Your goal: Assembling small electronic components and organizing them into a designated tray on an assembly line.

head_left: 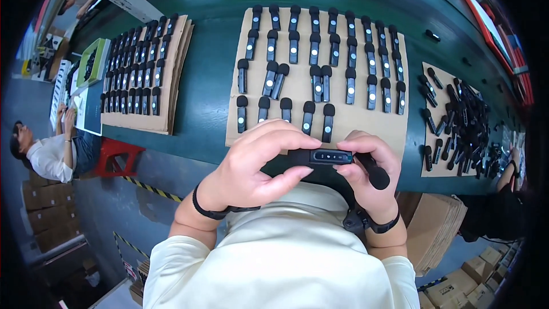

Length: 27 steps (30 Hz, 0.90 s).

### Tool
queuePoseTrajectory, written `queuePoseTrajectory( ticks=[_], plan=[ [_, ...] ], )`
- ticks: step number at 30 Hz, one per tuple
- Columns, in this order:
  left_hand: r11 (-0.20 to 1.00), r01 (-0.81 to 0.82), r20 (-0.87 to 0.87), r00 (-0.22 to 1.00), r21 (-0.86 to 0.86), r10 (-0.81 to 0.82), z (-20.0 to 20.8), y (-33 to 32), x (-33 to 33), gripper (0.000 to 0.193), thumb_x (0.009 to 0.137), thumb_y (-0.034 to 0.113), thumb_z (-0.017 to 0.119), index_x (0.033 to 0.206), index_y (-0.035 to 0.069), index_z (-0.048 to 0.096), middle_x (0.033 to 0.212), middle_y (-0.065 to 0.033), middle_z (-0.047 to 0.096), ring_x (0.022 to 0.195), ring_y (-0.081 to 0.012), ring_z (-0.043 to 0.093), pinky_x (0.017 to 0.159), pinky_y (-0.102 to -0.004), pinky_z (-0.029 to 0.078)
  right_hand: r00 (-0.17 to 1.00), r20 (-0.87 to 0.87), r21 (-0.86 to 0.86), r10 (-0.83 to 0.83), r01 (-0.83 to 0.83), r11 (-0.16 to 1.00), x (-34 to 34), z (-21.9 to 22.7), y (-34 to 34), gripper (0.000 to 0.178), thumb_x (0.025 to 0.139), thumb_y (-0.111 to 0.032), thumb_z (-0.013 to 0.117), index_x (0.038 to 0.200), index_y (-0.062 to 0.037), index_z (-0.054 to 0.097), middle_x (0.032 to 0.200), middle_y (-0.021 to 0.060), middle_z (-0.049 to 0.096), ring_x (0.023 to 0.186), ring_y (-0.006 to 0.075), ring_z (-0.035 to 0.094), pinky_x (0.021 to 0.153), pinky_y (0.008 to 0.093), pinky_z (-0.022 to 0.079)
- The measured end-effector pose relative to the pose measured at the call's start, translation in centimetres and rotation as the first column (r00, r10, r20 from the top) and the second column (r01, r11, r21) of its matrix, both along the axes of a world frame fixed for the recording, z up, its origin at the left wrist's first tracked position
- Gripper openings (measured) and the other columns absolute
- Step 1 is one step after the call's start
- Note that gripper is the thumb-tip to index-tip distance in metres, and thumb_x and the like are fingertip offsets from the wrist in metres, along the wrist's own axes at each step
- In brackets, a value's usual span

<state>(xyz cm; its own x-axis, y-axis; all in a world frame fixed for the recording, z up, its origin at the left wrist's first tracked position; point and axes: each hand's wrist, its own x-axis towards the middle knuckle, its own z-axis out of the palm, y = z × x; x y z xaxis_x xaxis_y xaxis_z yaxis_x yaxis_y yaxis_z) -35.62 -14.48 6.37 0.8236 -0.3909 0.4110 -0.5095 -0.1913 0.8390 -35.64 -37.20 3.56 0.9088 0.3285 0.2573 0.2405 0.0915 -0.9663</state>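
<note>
A small black lapel microphone [330, 157] lies sideways between my two hands, its face with a row of small marks turned up. My left hand [249, 163] pinches its foam-covered end between thumb and fingers. At the other end, the fingertips of my right hand [382, 200] grip the body. A second black microphone [378, 177] with a round foam tip is tucked in my right hand, pointing down toward me. Just beyond my hands, a cardboard sheet [293, 83] carries several rows of similar microphones, each with a pale round spot.
Stacked cardboard [177, 88] with more microphones lies left on the green table [209, 51]. To the right, a loose heap of microphones [466, 117] covers another sheet [433, 167]. A seated person [54, 151] works at far left; another person's arm [508, 173] shows at far right.
</note>
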Motion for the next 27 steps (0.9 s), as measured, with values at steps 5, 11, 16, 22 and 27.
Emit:
queuePoseTrajectory(
  ticks=[5, 11, 16, 22, 27],
  plan=[
    [0.999, -0.038, 0.058, 0.998, 0.026, 0.037, -0.4, -0.7, -0.8, 0.033, 0.071, 0.002, 0.079, 0.102, -0.002, 0.067, 0.097, -0.0134, 0.068, 0.086, -0.0265, 0.064, 0.08, -0.0366, 0.051, 0.993, 0.119, -0.027, 0.011, -0.008, 1.0, -0.4, -0.1, -0.2, 0.03, 0.084, -0.014, 0.077, 0.106, 0.002, 0.063, 0.087, 0.0064, 0.06, 0.074, 0.0132, 0.052, 0.064, 0.0242, 0.04],
    [0.999, -0.035, 0.178, 0.984, 0.019, 0.031, -1.3, -0.9, -0.4, 0.033, 0.069, 0.003, 0.082, 0.1, 0.001, 0.069, 0.095, -0.0124, 0.067, 0.086, -0.0274, 0.064, 0.078, -0.0394, 0.052, 0.991, 0.132, -0.042, 0.032, -0.026, 0.999, -0.6, -0.2, -0.3, 0.034, 0.084, -0.02, 0.079, 0.103, 0.0034, 0.062, 0.088, 0.0084, 0.059, 0.076, 0.0155, 0.053, 0.067, 0.0261, 0.041],
    [0.996, -0.057, 0.193, 0.98, 0.064, 0.043, -1.5, -1.2, 0.0, 0.031, 0.069, 0.004, 0.082, 0.097, 0.003, 0.07, 0.097, -0.013, 0.066, 0.087, -0.0287, 0.063, 0.08, -0.0404, 0.051, 0.999, 0.016, 0.025, -0.039, 0.038, 0.999, -0.3, -0.6, -0.1, 0.028, 0.084, -0.015, 0.077, 0.101, 0.0029, 0.063, 0.085, 0.0081, 0.059, 0.074, 0.0156, 0.053, 0.066, 0.0269, 0.041],
    [0.987, -0.061, 0.225, 0.974, 0.151, 0.026, -2.2, -1.0, 0.6, 0.025, 0.072, 0.009, 0.079, 0.094, 0.003, 0.07, 0.101, -0.0145, 0.065, 0.089, -0.0291, 0.062, 0.082, -0.0384, 0.049, 0.96, 0.277, -0.207, -0.047, 0.107, 0.973, 0.4, -0.1, -1.0, 0.031, 0.074, 0.007, 0.073, 0.104, -0.001, 0.065, 0.087, 0.0077, 0.061, 0.068, 0.0173, 0.053, 0.06, 0.0271, 0.043],
    [0.981, -0.128, 0.184, 0.978, 0.149, 0.099, -3.2, -0.3, 0.9, 0.027, 0.068, 0.008, 0.081, 0.093, 0.004, 0.069, 0.099, -0.013, 0.065, 0.084, -0.0285, 0.062, 0.074, -0.0374, 0.049, 0.859, 0.506, -0.345, -0.077, 0.283, 0.895, 1.3, -1.6, -2.0, 0.028, 0.074, 0.004, 0.07, 0.101, 0.001, 0.064, 0.082, 0.0116, 0.06, 0.071, 0.0232, 0.055, 0.062, 0.0301, 0.043]
  ],
)
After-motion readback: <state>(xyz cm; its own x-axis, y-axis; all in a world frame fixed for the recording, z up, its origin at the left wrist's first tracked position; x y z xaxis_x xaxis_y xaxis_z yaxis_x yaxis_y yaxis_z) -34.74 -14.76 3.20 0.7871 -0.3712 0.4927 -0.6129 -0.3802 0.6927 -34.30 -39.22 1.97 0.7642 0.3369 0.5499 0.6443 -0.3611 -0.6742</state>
